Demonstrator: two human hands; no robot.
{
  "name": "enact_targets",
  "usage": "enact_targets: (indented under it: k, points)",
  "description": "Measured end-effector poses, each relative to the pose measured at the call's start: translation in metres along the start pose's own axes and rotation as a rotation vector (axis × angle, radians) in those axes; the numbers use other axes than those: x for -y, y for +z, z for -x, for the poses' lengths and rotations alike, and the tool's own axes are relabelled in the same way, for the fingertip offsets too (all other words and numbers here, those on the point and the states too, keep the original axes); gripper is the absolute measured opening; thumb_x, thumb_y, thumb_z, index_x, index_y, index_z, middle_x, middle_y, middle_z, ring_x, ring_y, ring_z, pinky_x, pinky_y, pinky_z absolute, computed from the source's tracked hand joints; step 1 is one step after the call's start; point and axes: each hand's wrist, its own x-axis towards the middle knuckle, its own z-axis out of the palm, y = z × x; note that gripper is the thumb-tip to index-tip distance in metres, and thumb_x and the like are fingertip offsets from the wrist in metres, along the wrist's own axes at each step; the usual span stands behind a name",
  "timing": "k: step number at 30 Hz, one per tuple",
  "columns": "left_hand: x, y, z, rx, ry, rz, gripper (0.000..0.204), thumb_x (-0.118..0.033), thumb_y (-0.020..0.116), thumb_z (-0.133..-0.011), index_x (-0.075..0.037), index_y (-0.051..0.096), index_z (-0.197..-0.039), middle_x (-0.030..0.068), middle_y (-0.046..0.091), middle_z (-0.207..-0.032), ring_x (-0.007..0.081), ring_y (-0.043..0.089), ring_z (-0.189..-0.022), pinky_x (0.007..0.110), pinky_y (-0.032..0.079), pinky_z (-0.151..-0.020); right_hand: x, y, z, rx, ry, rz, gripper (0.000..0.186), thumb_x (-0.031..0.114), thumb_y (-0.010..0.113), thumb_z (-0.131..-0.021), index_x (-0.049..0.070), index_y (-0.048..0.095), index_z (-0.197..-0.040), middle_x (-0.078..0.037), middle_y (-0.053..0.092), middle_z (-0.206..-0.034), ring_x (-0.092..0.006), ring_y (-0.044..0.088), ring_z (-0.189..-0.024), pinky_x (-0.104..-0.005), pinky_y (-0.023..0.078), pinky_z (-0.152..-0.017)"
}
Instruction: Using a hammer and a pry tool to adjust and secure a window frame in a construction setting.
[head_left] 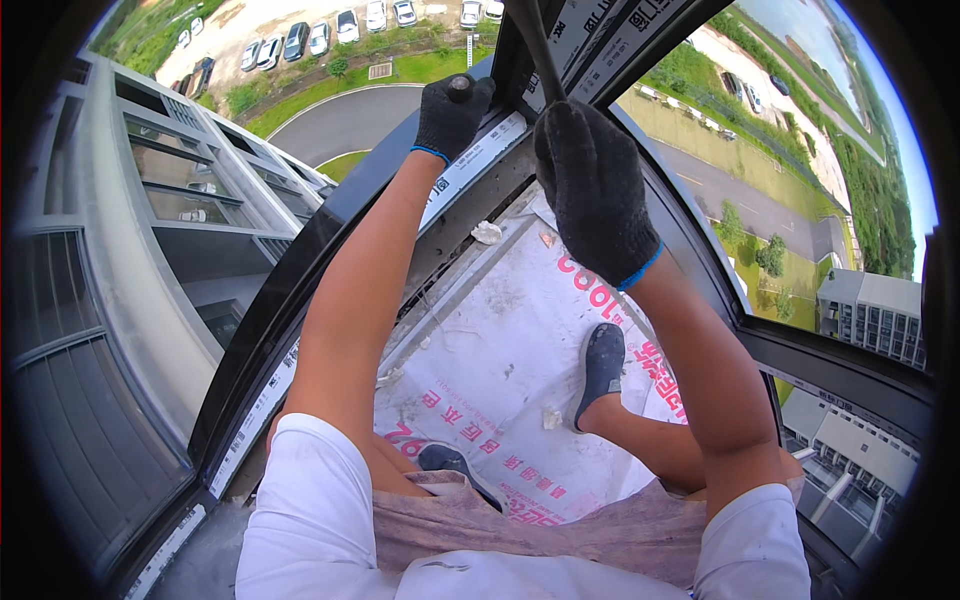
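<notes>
Both my hands wear black knit gloves with blue cuffs. My left hand (pixel 452 118) is closed at the far corner of the dark window frame (pixel 270 345). A dark round end (pixel 460 88) sticks out of its fist; the rest of that thing is hidden. To its right, my right hand (pixel 590 185) is raised, its fingers wrapped around a long dark bar (pixel 540 55) that runs up past the top edge of the view. The bar's far end is out of sight. Behind it stands the frame's corner post (pixel 590 45), partly covered in printed white film.
Printed white sheeting (pixel 480 350) covers the floor under my feet, with bits of rubble (pixel 486 233) on it and along the sill. Beyond the open left side lies a long drop to a road (pixel 350 120) and parked cars. A neighbouring facade (pixel 150 220) rises at left.
</notes>
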Motion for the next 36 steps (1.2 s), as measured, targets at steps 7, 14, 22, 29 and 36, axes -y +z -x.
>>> enact_targets:
  k: [7, 14, 22, 29, 36]
  points:
    - [0.024, -0.013, 0.001, -0.043, -0.099, 0.149, 0.029, -0.019, 0.073, -0.089, -0.001, 0.063, -0.068, 0.0050, 0.059, -0.059, 0.0109, 0.050, -0.056, 0.034, 0.044, -0.056, -0.026, 0.002, -0.011, 0.043, -0.176, 0.203, 0.042, 0.002, 0.053, -0.094, -0.003, 0.048, -0.136, -0.018, 0.062, -0.081, -0.0360, 0.063, -0.069, -0.0473, 0.052, -0.060]
    - [0.004, 0.013, -0.001, -0.015, 0.008, 0.050, 0.028, -0.021, 0.073, -0.093, -0.002, 0.066, -0.073, 0.0006, 0.062, -0.061, 0.0090, 0.055, -0.056, 0.032, 0.044, -0.055, -0.090, 0.037, 0.001, 0.222, -0.206, 0.478, 0.041, 0.007, 0.053, -0.098, 0.003, 0.049, -0.138, -0.021, 0.063, -0.084, -0.0352, 0.065, -0.071, -0.0473, 0.052, -0.061]
    - [0.005, -0.006, -0.002, 0.000, 0.093, -0.022, 0.029, -0.024, 0.071, -0.089, 0.001, 0.065, -0.075, 0.0116, 0.064, -0.063, 0.0185, 0.057, -0.057, 0.037, 0.048, -0.059, -0.010, -0.001, -0.021, -0.165, -0.463, 0.182, 0.042, 0.005, 0.054, -0.095, -0.006, 0.046, -0.134, -0.021, 0.065, -0.084, -0.0372, 0.066, -0.071, -0.0465, 0.053, -0.059]
    - [0.016, -0.009, 0.000, -0.028, 0.004, 0.075, 0.027, -0.021, 0.072, -0.088, 0.001, 0.066, -0.074, 0.0097, 0.061, -0.061, 0.0133, 0.057, -0.058, 0.035, 0.047, -0.059, -0.031, 0.002, -0.028, 0.009, -0.474, 0.370, 0.046, 0.004, 0.057, -0.091, -0.005, 0.047, -0.135, -0.019, 0.061, -0.075, -0.0359, 0.064, -0.069, -0.0474, 0.053, -0.063]
    - [0.018, 0.005, -0.003, -0.054, 0.028, -0.025, 0.027, -0.020, 0.072, -0.088, 0.000, 0.065, -0.072, 0.0084, 0.058, -0.060, 0.0109, 0.053, -0.059, 0.033, 0.047, -0.058, -0.071, 0.031, -0.014, 0.373, -0.004, 0.267, 0.048, -0.002, 0.055, -0.090, -0.003, 0.043, -0.136, -0.021, 0.059, -0.069, -0.0332, 0.063, -0.065, -0.0445, 0.052, -0.058]
